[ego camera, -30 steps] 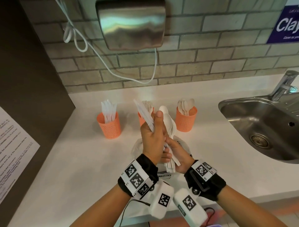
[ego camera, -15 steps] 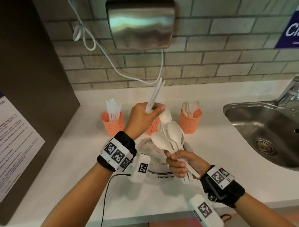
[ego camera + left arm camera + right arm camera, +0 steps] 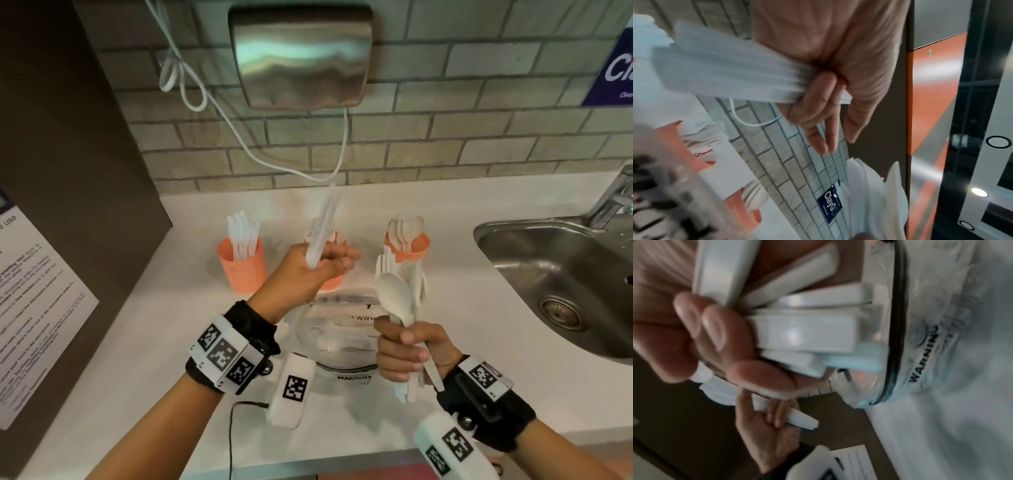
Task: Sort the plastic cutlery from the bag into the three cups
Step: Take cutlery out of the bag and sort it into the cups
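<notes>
Knife bundle (image 3: 323, 226): we pinch it in our left hand (image 3: 301, 274), above the middle cup (image 3: 330, 279) near the worktop's back edge. Right hand (image 3: 409, 349) grips spoons and forks (image 3: 399, 291). Light, stiff, slick plastic, we judge; hold by the handles.

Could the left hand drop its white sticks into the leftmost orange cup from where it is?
Probably yes. The left hand holds its cutlery above the counter, and nothing stands between it and the leftmost cup, whose top is open.
</notes>
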`<state>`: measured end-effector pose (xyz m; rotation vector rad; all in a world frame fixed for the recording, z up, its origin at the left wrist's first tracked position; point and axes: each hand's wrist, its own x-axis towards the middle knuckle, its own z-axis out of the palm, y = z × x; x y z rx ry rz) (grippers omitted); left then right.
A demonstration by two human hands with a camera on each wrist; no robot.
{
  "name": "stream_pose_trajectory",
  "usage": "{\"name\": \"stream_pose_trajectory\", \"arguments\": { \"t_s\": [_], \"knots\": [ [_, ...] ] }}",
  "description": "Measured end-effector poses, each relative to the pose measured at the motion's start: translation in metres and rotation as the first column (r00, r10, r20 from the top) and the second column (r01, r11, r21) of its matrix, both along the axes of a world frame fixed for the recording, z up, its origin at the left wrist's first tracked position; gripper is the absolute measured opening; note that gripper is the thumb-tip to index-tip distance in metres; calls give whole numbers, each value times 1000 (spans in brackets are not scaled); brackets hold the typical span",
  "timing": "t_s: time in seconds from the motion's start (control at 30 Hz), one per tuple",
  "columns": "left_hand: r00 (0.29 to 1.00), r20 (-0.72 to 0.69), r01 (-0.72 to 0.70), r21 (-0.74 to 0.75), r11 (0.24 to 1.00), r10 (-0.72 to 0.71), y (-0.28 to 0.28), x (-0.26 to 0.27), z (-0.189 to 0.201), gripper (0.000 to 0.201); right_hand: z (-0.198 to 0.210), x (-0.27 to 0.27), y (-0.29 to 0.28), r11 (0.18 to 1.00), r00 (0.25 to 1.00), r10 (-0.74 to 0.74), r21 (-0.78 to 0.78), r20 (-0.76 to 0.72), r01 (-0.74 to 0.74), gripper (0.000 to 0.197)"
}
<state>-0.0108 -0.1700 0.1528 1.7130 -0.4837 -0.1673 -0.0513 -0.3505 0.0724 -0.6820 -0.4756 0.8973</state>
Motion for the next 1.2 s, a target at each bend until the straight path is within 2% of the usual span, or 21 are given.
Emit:
{"name": "stream_pose_trajectory", "arguments": {
  "t_s": [0.1, 0.17, 0.27, 0.4, 0.5, 0.53, 0.6, 0.67, 0.7, 0.8, 0.93, 1.07, 1.13, 1.2],
  "knots": [
    [984, -125, 130, 36, 991, -125, -5, -7, -10, 21, 4, -3, 4, 1000, 999, 27, 13, 37, -27, 26],
    [959, -196, 206, -22, 978, -206, -12, -10, -18, 18, 5, -5, 7, 1000, 998, 28, -8, 48, -28, 27],
    [943, -227, 225, -100, 969, -242, -20, -13, -22, 21, 4, -4, 10, 999, 998, 17, -49, 61, -14, 27],
    [968, -155, 169, -170, 971, -195, -21, -14, -22, 17, 4, -3, 7, 998, 999, 3, -66, 42, 0, 30],
    [978, -114, 152, -179, 972, -174, -19, -15, -23, 24, 7, -7, 0, 973, 993, -105, -199, 62, 115, 22],
    [982, -102, 141, -171, 975, -159, -18, -15, -24, 22, 9, -9, -1, 936, 979, -171, -291, 114, 198, 19],
    [988, -88, 107, -169, 980, -123, -15, -13, -27, 18, 13, -12, -5, 809, 918, -274, -447, 287, 381, 21],
    [994, -71, 70, -160, 985, -82, -11, -14, -29, 17, 16, -13, -5, 706, 846, -287, -497, 450, 504, 21],
    [994, -67, 69, -155, 985, -81, -10, -15, -29, 15, 18, -13, -4, 682, 825, -275, -504, 493, 529, 22],
    [993, -41, 99, -192, 976, -108, -8, -20, -27, 11, 16, -15, -2, 700, 852, -217, -532, 476, 476, 28],
    [998, 55, -3, -172, 985, 12, -9, -18, -29, 16, 12, -16, 1, 747, 906, -240, -529, 349, 402, 19],
    [988, 117, -80, -136, 988, 96, -11, -17, -31, 19, 11, -14, 3, 740, 880, -282, -497, 383, 453, 17],
    [976, 130, -147, -189, 971, 173, -13, -16, -31, 18, 9, -12, 3, 711, 850, -312, -488, 425, 506, 17],
    [961, 79, -233, -281, 931, 264, -13, -12, -30, 18, 7, -12, 3, 672, 823, -336, -496, 458, 550, 18]
  ]
}}
